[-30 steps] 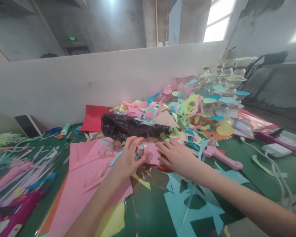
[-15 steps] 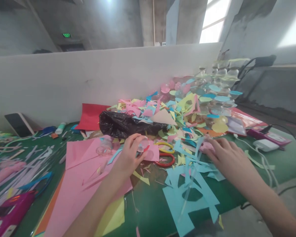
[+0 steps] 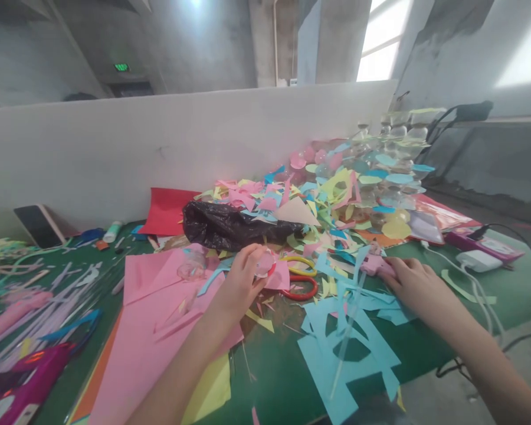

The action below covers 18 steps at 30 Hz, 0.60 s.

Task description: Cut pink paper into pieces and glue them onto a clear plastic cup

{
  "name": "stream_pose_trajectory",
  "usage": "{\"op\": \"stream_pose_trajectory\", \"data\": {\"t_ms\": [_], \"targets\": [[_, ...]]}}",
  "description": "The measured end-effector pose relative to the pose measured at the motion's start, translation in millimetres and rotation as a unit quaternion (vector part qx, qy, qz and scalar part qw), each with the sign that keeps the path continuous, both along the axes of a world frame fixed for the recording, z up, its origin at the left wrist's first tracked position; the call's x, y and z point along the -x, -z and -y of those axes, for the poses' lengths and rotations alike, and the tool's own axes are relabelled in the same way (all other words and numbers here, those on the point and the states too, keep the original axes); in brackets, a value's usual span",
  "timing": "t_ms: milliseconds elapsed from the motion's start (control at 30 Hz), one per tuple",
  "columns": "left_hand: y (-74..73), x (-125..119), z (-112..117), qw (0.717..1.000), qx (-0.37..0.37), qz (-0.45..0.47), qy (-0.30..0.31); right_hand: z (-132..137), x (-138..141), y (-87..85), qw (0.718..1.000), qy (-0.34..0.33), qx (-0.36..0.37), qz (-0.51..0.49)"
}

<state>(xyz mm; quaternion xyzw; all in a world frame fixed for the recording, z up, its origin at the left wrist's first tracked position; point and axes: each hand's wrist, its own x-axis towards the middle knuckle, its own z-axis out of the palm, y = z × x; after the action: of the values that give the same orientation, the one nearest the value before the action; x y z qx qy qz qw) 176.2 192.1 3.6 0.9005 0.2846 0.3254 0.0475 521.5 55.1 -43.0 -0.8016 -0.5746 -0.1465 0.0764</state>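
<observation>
Pinched in the fingers of my left hand (image 3: 244, 276) is a small round clear-and-pink piece (image 3: 265, 264), with a bit of red at its lower edge. My right hand (image 3: 409, 280) is wrapped round the handle of a pink glue gun (image 3: 374, 264). A translucent glue stick (image 3: 346, 342) trails from the gun's rear, over cut blue paper (image 3: 331, 378). Just right of my left hand lie scissors with a yellow and a red handle loop (image 3: 301, 287), blades hidden. Beneath my left forearm is pink paper (image 3: 137, 330), with a clear plastic piece (image 3: 191, 268) on it.
Behind my hands are a black plastic bag (image 3: 216, 227) and a heap of paper scraps (image 3: 287, 198). Stacked clear cups (image 3: 398, 141) rise at back right. A white adapter (image 3: 478, 261) with cables sits right. Thin sticks (image 3: 57, 301) and a purple device (image 3: 30, 378) lie left.
The glue gun has come into clearer view as my right hand shifted slightly right. In my left fingers the round piece has turned, showing more pink. The whole view has shifted slightly.
</observation>
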Motion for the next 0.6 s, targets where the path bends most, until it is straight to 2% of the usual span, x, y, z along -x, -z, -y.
{"op": "stream_pose_trajectory", "data": {"t_ms": [133, 400, 500, 600], "targets": [[2.4, 0, 0, 1.0, -0.012, -0.004, -0.001, 0, 0, -6.1, 0.999, 0.024, 0.015, -0.025], [7.7, 2, -3, 0.999, -0.024, -0.028, 0.002, -1, -4, -30.0, 0.99, 0.04, -0.076, -0.114], [11.2, 2, -5, 0.999, -0.022, -0.026, -0.005, 1, -8, -39.8, 0.977, 0.065, -0.094, -0.18], [14.1, 0, -6, 1.0, -0.01, -0.011, -0.017, 2, -12, -46.2, 0.951, 0.09, -0.126, -0.266]]}}
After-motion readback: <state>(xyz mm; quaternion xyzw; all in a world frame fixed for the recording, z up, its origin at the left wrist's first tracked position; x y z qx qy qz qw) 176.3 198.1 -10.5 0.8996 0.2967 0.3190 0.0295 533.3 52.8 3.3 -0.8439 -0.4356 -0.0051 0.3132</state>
